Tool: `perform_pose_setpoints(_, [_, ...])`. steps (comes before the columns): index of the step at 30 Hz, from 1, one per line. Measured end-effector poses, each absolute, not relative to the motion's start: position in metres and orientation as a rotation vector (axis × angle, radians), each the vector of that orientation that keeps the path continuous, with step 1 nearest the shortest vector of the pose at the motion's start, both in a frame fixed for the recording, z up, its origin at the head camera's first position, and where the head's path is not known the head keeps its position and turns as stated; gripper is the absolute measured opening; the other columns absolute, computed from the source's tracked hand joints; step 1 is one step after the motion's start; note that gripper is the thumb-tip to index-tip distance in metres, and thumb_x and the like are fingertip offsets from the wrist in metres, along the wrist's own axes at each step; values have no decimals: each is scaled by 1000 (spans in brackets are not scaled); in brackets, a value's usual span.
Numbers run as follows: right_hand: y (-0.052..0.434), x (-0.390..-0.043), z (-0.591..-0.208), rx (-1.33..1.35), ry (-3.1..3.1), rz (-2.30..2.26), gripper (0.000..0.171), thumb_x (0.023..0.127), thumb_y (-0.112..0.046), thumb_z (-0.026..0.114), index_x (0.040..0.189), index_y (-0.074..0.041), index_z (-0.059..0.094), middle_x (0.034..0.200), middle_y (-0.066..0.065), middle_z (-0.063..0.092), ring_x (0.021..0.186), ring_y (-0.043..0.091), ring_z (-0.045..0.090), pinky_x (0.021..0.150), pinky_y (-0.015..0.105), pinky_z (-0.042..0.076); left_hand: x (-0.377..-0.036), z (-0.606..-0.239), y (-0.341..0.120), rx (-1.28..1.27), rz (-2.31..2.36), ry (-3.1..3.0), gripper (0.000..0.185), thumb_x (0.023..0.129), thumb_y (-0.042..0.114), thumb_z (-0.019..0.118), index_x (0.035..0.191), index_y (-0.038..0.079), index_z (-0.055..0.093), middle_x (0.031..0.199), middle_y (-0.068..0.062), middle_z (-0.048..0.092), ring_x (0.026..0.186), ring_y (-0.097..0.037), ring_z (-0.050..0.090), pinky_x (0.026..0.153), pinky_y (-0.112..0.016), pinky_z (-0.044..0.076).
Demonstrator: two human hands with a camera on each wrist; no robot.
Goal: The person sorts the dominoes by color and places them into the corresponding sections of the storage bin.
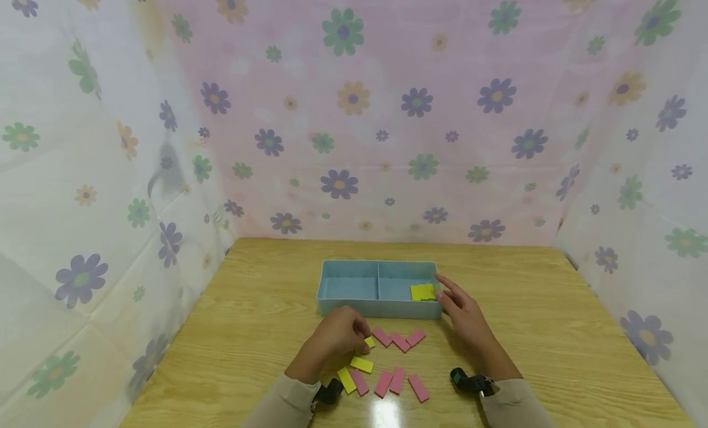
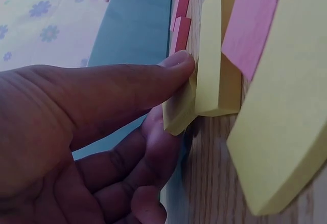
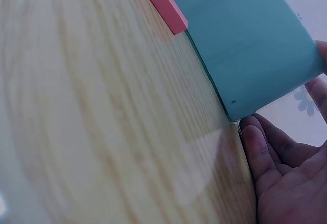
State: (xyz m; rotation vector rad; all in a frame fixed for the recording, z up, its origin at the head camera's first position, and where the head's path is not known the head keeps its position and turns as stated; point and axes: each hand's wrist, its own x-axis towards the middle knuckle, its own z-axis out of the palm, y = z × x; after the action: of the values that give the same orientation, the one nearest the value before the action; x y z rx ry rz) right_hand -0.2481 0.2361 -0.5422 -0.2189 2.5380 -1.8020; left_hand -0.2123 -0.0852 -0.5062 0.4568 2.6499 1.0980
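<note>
The left hand (image 1: pixel 337 332) is pinching a yellow block (image 2: pixel 179 109) on the table (image 1: pixel 553 329), beside pink blocks (image 1: pixel 399 340); the right hand (image 1: pixel 464 314), fingers relaxed, is resting against the blue tray (image 1: pixel 381 308), holding nothing.

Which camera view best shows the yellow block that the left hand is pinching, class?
The left wrist view: the yellow block fills the close-up, pinched between thumb and fingers of the left hand. The head view shows it only as a small yellow corner at that hand's fingertips. The right wrist view does not show it.
</note>
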Motion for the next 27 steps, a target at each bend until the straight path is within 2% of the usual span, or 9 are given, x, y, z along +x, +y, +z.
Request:
perform_pose_setpoints(13, [233,-246,-542,-215,2543,-1806,56,108,-46,50,161,-31,39,156,21,49,143,37,49,111,52,49,-214,-504,-89,420,1143,2640,11,77,15,91,77,17,81,77,9,72,70,-12,63,58,-30,54])
perform_pose_setpoints(20, [235,-245,-540,-188,2538,-1811,54,109,-45,50,160,-33,39,157,22,46,144,39,48,112,56,46,-219,-490,-86,466,1134,2671,9,80,23,91,81,19,83,80,11,74,78,-10,63,64,-29,56])
perform_pose_setpoints(27, [234,-246,-542,-208,2539,-1822,54,109,-44,50,160,-32,40,156,22,47,143,39,48,112,57,47,-224,-476,-77,446,1227,2587,8,81,27,90,80,24,82,82,11,75,78,-11,67,65,-31,57])
